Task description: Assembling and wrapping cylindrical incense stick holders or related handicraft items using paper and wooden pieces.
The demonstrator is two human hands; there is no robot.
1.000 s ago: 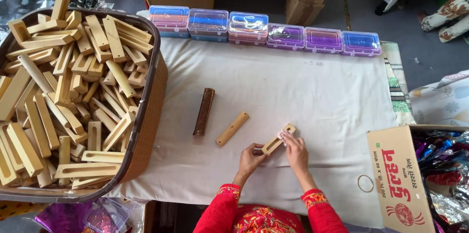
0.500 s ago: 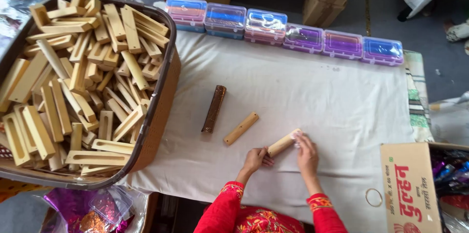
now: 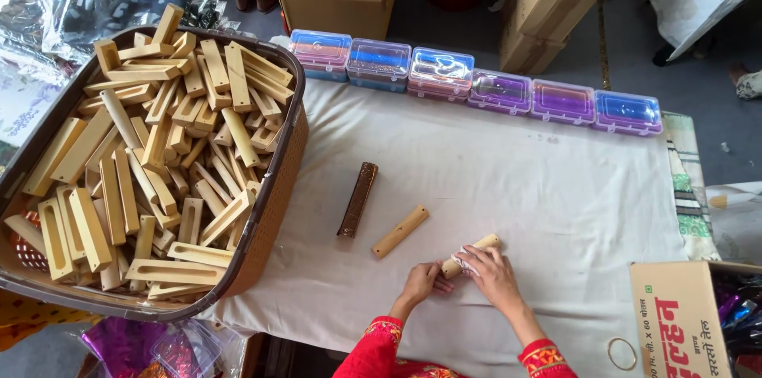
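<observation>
Hands [image 3: 460, 275] on pale wooden stick [image 3: 476, 251], lying tilted

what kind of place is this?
Likely a small craft or packing workshop: a big basket heaped with wooden pieces, a row of plastic boxes, cardboard cartons, and a cloth-covered table.

Low table covered by a white cloth [image 3: 508, 180]. Directly on it:

- dark brown ribbed stick [image 3: 358, 199], mid-left
- pale wooden slotted bar [image 3: 400, 231], just right of the stick
- row of six translucent purple-blue plastic boxes [image 3: 474, 84] along the far edge
- large brown basket of pale wooden pieces [image 3: 274, 211] overlapping the left edge
</observation>
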